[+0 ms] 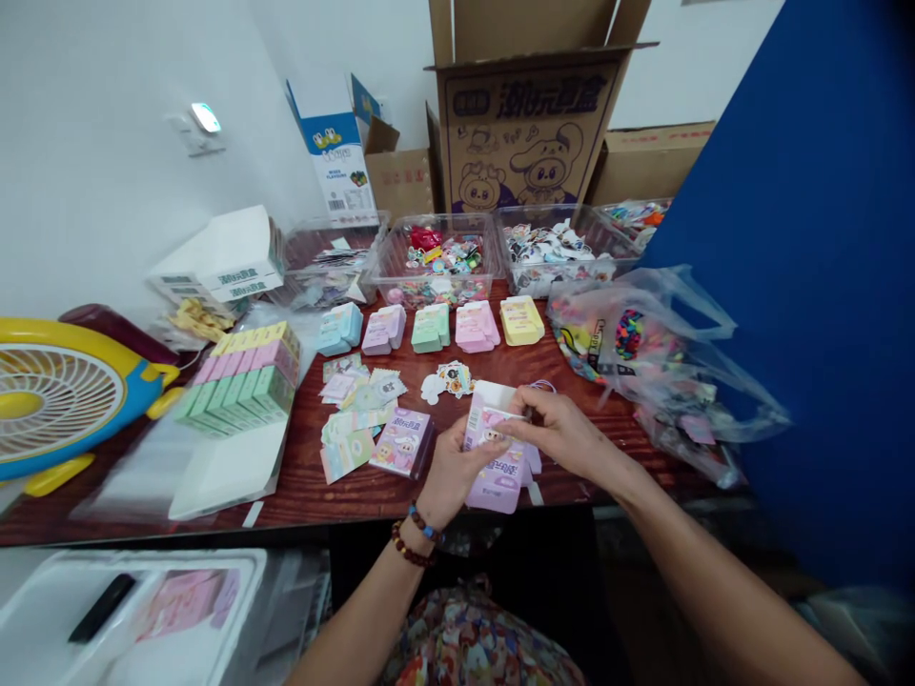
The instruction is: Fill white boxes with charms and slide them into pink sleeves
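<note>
Over the front edge of the table, a purple cardboard box (pixel 500 474) with its flaps out is gripped in both hands. My left hand (pixel 452 462) is closed on its left side, thumb across the printed front. Fingers of my right hand (pixel 554 427) pinch the upper right part near the top flap; what lies behind those fingers is hidden. A closed purple box (pixel 401 443) lies just left of my left hand. Beside it are paper cards (pixel 348 448) in small piles, and stickers (pixel 454 379) lie above the held box.
Flat folded boxes in several colours (pixel 430 329) form a row, with clear plastic bins (pixel 436 286) of small items behind. A plastic bag (pixel 636 324) of colourful pieces sits right, near a blue panel (pixel 807 286). Finished-looking boxes (pixel 243 381) and a fan (pixel 64 400) stand left.
</note>
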